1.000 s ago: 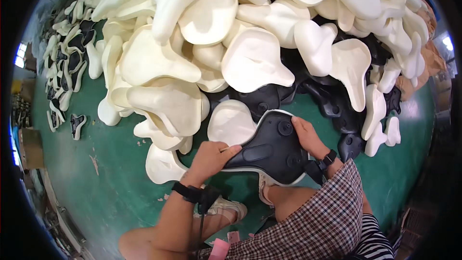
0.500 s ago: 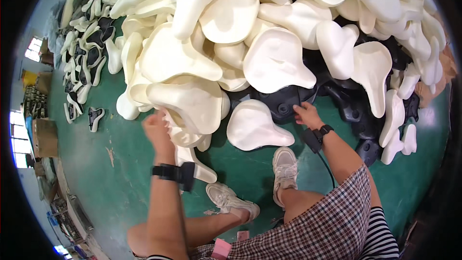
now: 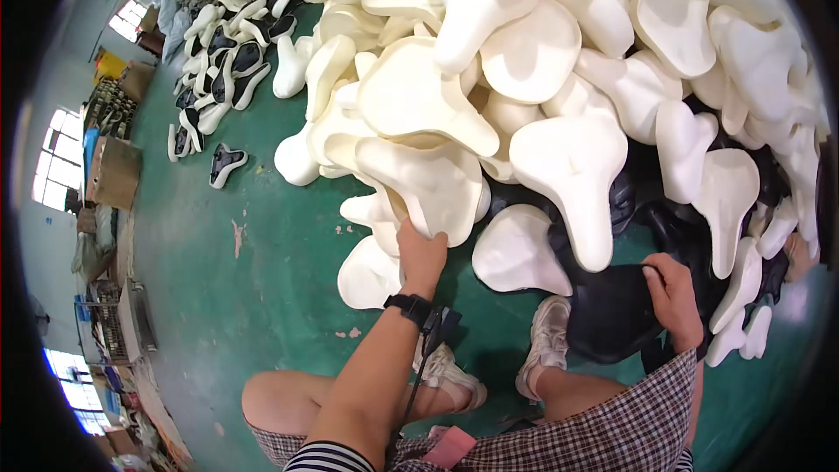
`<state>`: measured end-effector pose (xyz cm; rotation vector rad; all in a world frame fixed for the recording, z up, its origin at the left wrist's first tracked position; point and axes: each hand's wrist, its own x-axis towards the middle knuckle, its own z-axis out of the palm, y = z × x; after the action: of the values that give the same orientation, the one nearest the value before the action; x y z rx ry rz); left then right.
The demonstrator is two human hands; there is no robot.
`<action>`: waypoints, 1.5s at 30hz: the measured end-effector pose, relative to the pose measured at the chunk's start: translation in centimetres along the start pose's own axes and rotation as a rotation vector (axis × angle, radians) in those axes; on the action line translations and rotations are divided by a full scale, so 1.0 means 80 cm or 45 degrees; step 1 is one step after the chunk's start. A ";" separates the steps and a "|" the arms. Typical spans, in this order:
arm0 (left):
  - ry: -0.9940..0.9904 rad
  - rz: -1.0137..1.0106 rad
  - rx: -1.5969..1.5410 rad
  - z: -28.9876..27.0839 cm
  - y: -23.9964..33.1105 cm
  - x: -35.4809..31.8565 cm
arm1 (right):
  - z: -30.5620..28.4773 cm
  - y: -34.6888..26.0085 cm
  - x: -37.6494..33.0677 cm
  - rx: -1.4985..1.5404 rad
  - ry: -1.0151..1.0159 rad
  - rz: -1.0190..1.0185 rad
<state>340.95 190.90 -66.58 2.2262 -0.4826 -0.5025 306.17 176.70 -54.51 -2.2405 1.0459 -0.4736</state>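
Note:
My left hand (image 3: 422,255) is closed round the narrow nose of a cream foam bicycle saddle pad (image 3: 441,177) at the near left side of the heap. The pad's broad end points away from me. My right hand (image 3: 673,293) grips the right edge of a black saddle base (image 3: 612,313), thumb on top and the other fingers partly out of sight. The base is held in front of my right shoe, apart from the left hand's pad. Between the hands lies a white saddle pad (image 3: 517,249). Another white pad (image 3: 370,273) lies left of my left wrist.
A large heap of cream saddle pads (image 3: 419,92) spreads across the far side, with more black bases (image 3: 669,227) among it. Pads with black bases (image 3: 232,65) lie at far left, one apart (image 3: 227,164) on the green floor (image 3: 236,297). Cardboard boxes (image 3: 114,175) stand along the left wall.
My right hand has drawn a black base toward me out of the heap. My left hand has closed on the nose of a cream pad. The whole view has swung left.

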 end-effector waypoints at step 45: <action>-0.762 -0.149 -1.594 -0.012 0.135 -0.060 | 0.107 -0.004 -0.008 1.269 -0.107 0.504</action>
<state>335.40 187.15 -56.77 0.8797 -0.2037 -1.1491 310.65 180.61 -60.76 -1.1388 0.8898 -0.5529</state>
